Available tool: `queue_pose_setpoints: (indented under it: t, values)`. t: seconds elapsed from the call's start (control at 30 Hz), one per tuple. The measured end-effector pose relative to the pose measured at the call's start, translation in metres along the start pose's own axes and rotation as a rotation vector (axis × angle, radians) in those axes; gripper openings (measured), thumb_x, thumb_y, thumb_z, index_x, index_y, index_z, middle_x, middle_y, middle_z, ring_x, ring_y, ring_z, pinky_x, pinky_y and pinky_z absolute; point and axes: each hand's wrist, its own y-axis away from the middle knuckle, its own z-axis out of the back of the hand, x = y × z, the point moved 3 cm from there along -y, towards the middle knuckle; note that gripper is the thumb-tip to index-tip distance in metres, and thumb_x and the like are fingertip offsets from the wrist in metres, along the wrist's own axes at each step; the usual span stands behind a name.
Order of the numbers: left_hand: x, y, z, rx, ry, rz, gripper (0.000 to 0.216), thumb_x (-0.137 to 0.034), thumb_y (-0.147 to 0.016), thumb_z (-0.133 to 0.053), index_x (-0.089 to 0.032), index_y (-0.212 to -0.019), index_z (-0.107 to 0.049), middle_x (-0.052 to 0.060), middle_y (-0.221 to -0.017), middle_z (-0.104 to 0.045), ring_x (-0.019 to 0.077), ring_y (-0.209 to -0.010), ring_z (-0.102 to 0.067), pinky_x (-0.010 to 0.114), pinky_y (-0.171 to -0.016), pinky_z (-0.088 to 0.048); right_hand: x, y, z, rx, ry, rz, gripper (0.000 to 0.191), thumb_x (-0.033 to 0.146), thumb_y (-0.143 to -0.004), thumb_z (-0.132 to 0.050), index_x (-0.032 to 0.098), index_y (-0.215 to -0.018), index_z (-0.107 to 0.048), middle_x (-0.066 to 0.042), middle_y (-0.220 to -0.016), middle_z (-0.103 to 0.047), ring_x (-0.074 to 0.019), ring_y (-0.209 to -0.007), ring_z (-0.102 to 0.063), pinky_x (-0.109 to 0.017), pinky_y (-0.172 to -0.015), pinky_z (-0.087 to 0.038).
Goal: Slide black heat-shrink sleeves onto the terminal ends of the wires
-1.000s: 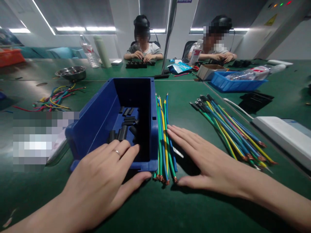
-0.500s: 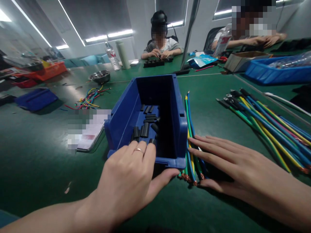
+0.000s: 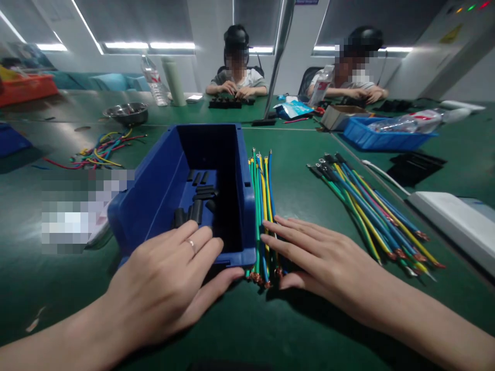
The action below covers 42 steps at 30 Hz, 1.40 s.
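My left hand (image 3: 166, 283) rests open over the near rim of a blue plastic bin (image 3: 154, 190), fingers stretched onto its edge and thumb along the front. Inside the bin lie several short black tube pieces (image 3: 197, 198). My right hand (image 3: 320, 260) lies flat and open on the green table, its fingers touching a bundle of green, yellow and blue wires (image 3: 262, 206) with bare copper ends, which lies right beside the bin.
A second fan of coloured wires with terminals (image 3: 367, 206) lies to the right, a white flat device (image 3: 456, 221) beyond it. Loose wires (image 3: 96, 152) and a steel bowl (image 3: 126, 113) sit at the far left. Two people work across the table near a blue tray (image 3: 382, 139).
The view swung left and back. My right hand slid a little left onto the wire bundle. My left hand stayed on the bin's near rim.
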Motion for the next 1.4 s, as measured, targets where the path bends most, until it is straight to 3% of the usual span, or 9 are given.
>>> queue_pose_setpoints:
  t: [0.27, 0.4, 0.53, 0.67, 0.83, 1.0, 1.2, 1.27, 1.4]
  values:
    - [0.007, 0.006, -0.005, -0.047, 0.139, 0.008, 0.011, -0.026, -0.106, -0.059, -0.017, -0.106, -0.064, 0.006, -0.087, -0.069, 0.0233, -0.079, -0.063, 0.036, -0.071, -0.050, -0.004, 0.004, -0.001, 0.021, -0.070, 0.003, 0.041, 0.042, -0.103, -0.071, 0.017, -0.136, -0.072, -0.012, -0.147, -0.069, -0.0289, -0.137, -0.067, -0.048, -0.112, -0.061]
    - [0.007, 0.005, -0.004, -0.060, 0.131, 0.044, 0.021, -0.030, -0.107, -0.061, -0.012, -0.117, -0.063, 0.009, -0.093, -0.071, 0.0252, -0.083, -0.065, 0.038, -0.076, -0.051, -0.006, 0.006, 0.002, 0.040, -0.085, -0.018, 0.040, 0.038, -0.104, -0.069, 0.018, -0.139, -0.070, -0.011, -0.150, -0.067, -0.0289, -0.137, -0.067, -0.048, -0.111, -0.062]
    - [0.006, 0.003, -0.004, -0.029, 0.158, 0.038, 0.016, -0.030, -0.110, -0.057, -0.015, -0.111, -0.063, 0.007, -0.091, -0.071, 0.0246, -0.083, -0.064, 0.038, -0.074, -0.050, -0.007, 0.007, 0.004, 0.055, -0.080, -0.027, 0.045, 0.045, -0.107, -0.063, 0.019, -0.144, -0.065, -0.011, -0.151, -0.066, -0.0298, -0.135, -0.069, -0.052, -0.106, -0.064]
    - [0.005, 0.002, -0.002, -0.034, 0.192, 0.015, 0.011, -0.025, -0.109, -0.059, -0.016, -0.105, -0.065, 0.005, -0.087, -0.070, 0.0225, -0.079, -0.061, 0.037, -0.069, -0.049, -0.003, 0.004, -0.001, -0.024, -0.065, -0.060, 0.051, 0.056, -0.105, -0.064, 0.016, -0.136, -0.070, -0.013, -0.141, -0.073, -0.0340, -0.130, -0.071, -0.057, -0.102, -0.066]
    - [0.001, 0.004, 0.000, -0.046, 0.193, -0.007, 0.009, -0.022, -0.106, -0.064, -0.014, -0.109, -0.067, 0.005, -0.087, -0.073, 0.0212, -0.078, -0.061, 0.036, -0.070, -0.051, 0.008, -0.001, -0.007, -0.126, -0.079, -0.032, 0.033, 0.038, -0.106, -0.061, 0.015, -0.126, -0.075, -0.012, -0.136, -0.075, -0.0281, -0.126, -0.074, -0.051, -0.110, -0.063]
    - [0.000, 0.002, 0.003, -0.050, 0.176, -0.004, 0.013, -0.026, -0.107, -0.061, -0.017, -0.100, -0.067, 0.006, -0.083, -0.073, 0.0230, -0.074, -0.062, 0.037, -0.064, -0.051, 0.008, -0.002, -0.006, -0.118, -0.054, -0.020, 0.034, 0.036, -0.109, -0.056, 0.015, -0.129, -0.074, -0.011, -0.136, -0.075, -0.0247, -0.124, -0.075, -0.049, -0.112, -0.062]
    - [0.000, 0.001, 0.002, -0.036, 0.125, 0.006, 0.026, -0.033, -0.112, -0.051, -0.013, -0.122, -0.064, 0.007, -0.092, -0.075, 0.0269, -0.080, -0.065, 0.040, -0.066, -0.053, -0.005, -0.001, 0.002, -0.113, 0.024, -0.016, 0.040, 0.053, -0.108, -0.059, 0.019, -0.120, -0.075, -0.011, -0.134, -0.076, -0.0320, -0.120, -0.077, -0.059, -0.101, -0.066]
    - [-0.001, 0.001, 0.002, -0.024, 0.110, 0.006, 0.027, -0.034, -0.113, -0.048, -0.014, -0.118, -0.065, 0.007, -0.091, -0.076, 0.0278, -0.080, -0.066, 0.041, -0.065, -0.051, 0.002, -0.002, 0.013, -0.115, -0.017, -0.020, 0.041, 0.054, -0.109, -0.057, 0.019, -0.126, -0.071, -0.009, -0.139, -0.075, -0.0281, -0.125, -0.074, -0.052, -0.107, -0.064]
    - [-0.003, -0.003, 0.003, -0.004, 0.063, -0.015, 0.036, -0.034, -0.116, -0.039, -0.015, -0.104, -0.066, 0.007, -0.085, -0.075, 0.0272, -0.077, -0.067, 0.041, -0.061, -0.048, 0.026, 0.009, 0.036, -0.124, -0.190, -0.134, 0.030, 0.040, -0.113, -0.053, 0.032, -0.140, -0.064, 0.005, -0.138, -0.074, -0.0105, -0.128, -0.069, -0.023, -0.117, -0.053]
